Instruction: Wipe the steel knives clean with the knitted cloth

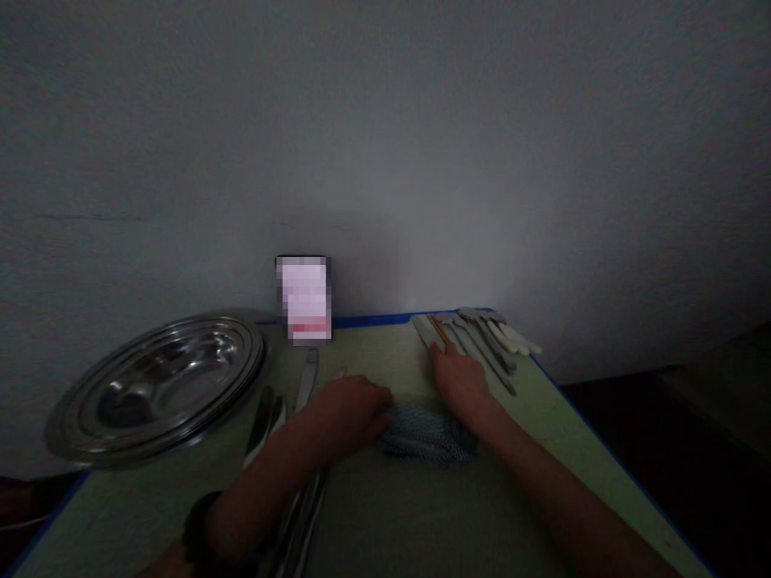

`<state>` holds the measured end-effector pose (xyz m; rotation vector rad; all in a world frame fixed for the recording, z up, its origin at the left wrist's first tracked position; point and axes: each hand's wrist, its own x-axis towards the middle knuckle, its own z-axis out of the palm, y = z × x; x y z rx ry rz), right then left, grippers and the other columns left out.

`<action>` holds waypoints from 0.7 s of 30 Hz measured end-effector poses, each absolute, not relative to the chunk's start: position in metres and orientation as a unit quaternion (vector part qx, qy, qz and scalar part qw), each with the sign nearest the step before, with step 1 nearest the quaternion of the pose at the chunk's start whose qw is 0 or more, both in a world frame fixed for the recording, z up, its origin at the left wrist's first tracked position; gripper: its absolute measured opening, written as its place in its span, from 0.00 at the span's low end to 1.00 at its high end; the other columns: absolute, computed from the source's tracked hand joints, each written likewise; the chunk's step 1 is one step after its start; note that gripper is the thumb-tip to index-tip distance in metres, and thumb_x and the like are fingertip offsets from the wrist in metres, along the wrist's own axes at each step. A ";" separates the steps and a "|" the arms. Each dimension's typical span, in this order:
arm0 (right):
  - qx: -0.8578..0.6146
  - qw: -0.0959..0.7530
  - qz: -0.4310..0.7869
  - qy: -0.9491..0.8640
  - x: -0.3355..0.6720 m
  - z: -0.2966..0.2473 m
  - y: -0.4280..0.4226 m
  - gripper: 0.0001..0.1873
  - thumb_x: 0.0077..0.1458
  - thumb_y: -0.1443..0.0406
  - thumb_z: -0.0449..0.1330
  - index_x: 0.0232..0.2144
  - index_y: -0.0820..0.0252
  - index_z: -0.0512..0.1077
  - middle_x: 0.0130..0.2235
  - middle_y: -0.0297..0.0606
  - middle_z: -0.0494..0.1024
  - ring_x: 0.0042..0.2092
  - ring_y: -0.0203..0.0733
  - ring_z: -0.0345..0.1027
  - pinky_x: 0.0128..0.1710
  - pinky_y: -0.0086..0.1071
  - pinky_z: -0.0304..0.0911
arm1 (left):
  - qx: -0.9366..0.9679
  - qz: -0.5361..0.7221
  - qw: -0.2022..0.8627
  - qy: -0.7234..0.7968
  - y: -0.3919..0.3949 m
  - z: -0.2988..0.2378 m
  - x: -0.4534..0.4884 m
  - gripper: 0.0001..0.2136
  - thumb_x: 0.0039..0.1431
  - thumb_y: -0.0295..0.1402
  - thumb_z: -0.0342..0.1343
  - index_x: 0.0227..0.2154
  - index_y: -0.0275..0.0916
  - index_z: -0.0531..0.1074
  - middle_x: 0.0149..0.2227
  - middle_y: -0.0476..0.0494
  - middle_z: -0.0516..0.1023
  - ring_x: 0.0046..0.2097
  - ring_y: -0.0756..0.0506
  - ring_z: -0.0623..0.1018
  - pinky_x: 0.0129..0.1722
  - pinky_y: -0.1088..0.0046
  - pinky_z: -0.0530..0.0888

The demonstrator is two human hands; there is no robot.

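Note:
A blue-grey checked cloth (427, 433) lies crumpled on the table in front of me. At its left edge is my left hand (355, 411), fingers curled together on the cloth's corner. My right hand (461, 379) reaches past the cloth to the row of cutlery at the back right. Its fingertips are closed on the near end of thin brown sticks (438, 327), which look like chopsticks. Just left of them lies a flat metal knife (423, 329); several metal spoons and forks (482, 349) lie to their right. The fingertips are partly hidden and dim.
Wide steel plates (160, 385) are stacked at the left. A knife (307, 377) and more cutlery (307, 514) lie beside and under my left forearm. A phone (306, 299) leans on the wall. White plastic spoons (515, 339) lie near the table's right edge.

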<state>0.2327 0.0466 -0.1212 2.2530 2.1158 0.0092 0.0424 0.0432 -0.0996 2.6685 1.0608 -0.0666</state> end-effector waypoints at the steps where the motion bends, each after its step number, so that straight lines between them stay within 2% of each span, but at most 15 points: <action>1: 0.728 0.029 0.009 0.685 0.231 -0.121 0.046 0.23 0.58 0.74 0.41 0.52 0.67 0.65 0.47 0.57 0.71 0.43 0.52 0.73 0.35 0.38 0.67 | 0.920 -0.023 0.134 0.366 0.043 -0.100 0.043 0.11 0.58 0.32 0.48 0.38 0.40 0.74 0.37 0.40 0.79 0.40 0.39 0.77 0.39 0.61 0.72; 5: 0.716 0.039 0.022 0.696 0.227 -0.121 0.046 0.20 0.57 0.75 0.43 0.48 0.67 0.68 0.44 0.54 0.73 0.45 0.51 0.72 0.37 0.35 0.67 | 0.920 -0.022 0.132 0.367 0.045 -0.101 0.043 0.11 0.59 0.33 0.48 0.39 0.41 0.74 0.37 0.41 0.79 0.40 0.39 0.77 0.40 0.61 0.71; 9: 0.722 0.042 0.034 0.690 0.231 -0.123 0.050 0.20 0.58 0.74 0.42 0.48 0.67 0.68 0.47 0.55 0.72 0.42 0.48 0.73 0.34 0.33 0.66 | 0.920 -0.026 0.130 0.370 0.045 -0.102 0.043 0.11 0.59 0.33 0.48 0.39 0.41 0.74 0.37 0.41 0.79 0.40 0.41 0.77 0.40 0.64 0.71; 14: 0.712 0.038 0.054 0.699 0.239 -0.122 0.054 0.20 0.58 0.74 0.43 0.46 0.67 0.70 0.46 0.54 0.74 0.46 0.50 0.70 0.39 0.36 0.65 | 0.919 -0.031 0.124 0.373 0.045 -0.102 0.043 0.10 0.59 0.33 0.48 0.37 0.41 0.74 0.35 0.41 0.78 0.39 0.41 0.77 0.39 0.66 0.70; 21: 0.715 0.039 0.065 0.695 0.243 -0.121 0.056 0.20 0.57 0.73 0.43 0.44 0.68 0.72 0.45 0.54 0.75 0.45 0.51 0.70 0.40 0.38 0.63 | 0.923 -0.029 0.117 0.365 0.046 -0.103 0.043 0.10 0.59 0.33 0.48 0.37 0.42 0.74 0.35 0.42 0.79 0.39 0.40 0.77 0.38 0.63 0.71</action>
